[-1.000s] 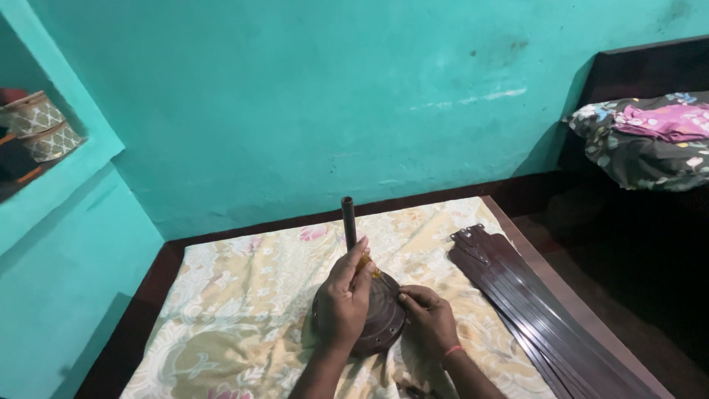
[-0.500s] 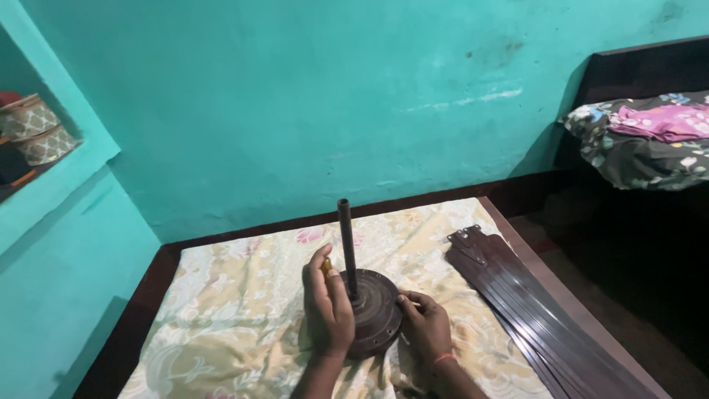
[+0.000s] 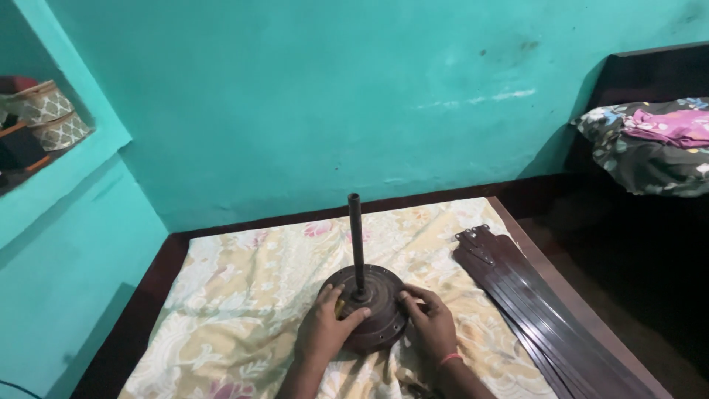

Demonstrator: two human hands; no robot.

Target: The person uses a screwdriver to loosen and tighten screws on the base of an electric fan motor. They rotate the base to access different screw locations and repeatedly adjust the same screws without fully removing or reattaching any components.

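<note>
A dark brown round fan motor [image 3: 378,295] sits on a flowered cloth, with a thin rod [image 3: 355,236] standing upright from its centre. My left hand [image 3: 330,329] lies on the motor's left top, fingers curled over it near the rod's foot. On the right rim rests my right hand [image 3: 430,325], fingertips pressing the edge; a red band circles its wrist. Both hands touch the motor.
Brown fan blades [image 3: 532,303] lie stacked along the cloth's right side. The flowered cloth [image 3: 244,295] covers a dark wooden platform [image 3: 151,295]. A teal wall stands behind, with a shelf niche of patterned containers [image 3: 44,114] at left. Bundled fabric [image 3: 650,144] lies far right.
My left hand has dropped from the rod onto the motor's top. The rod now stands free and upright. My right hand stays on the right rim.
</note>
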